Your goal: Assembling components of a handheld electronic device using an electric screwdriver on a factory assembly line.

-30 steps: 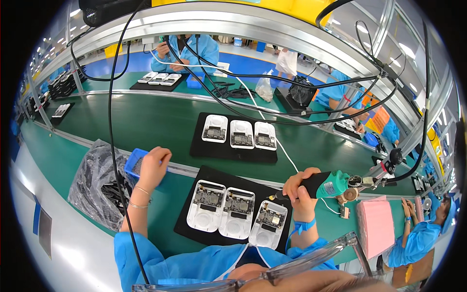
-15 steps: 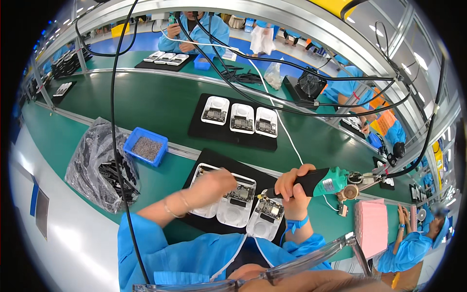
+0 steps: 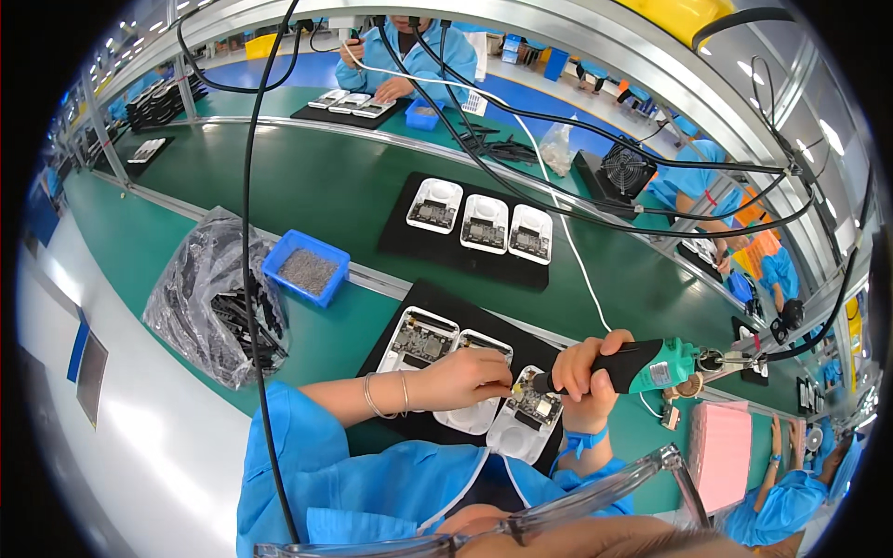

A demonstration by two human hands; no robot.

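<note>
The place is a factory hall with long green tables and other workers in blue coats sitting along them.

The right hand is closed in a fist around the black and green electric screwdriver, which lies almost level with its tip pointing left, down to the rightmost white plastic case with a circuit board. The left hand rests over the middle case of the same row, and its fingertips are pressed together close to the screwdriver tip; whether they pinch a small part I cannot tell, it is too small. The two hands almost meet at this point.

The three white cases lie side by side on a black rectangular mat at the near edge of the table, just in front of the person. To the left of the mat stands a small blue plastic tray with grey screws, and beside it a clear plastic bag of dark parts. Farther on the table lies a second black mat with three white cases. To the right, near the screwdriver, is a pink flat pad.
</note>
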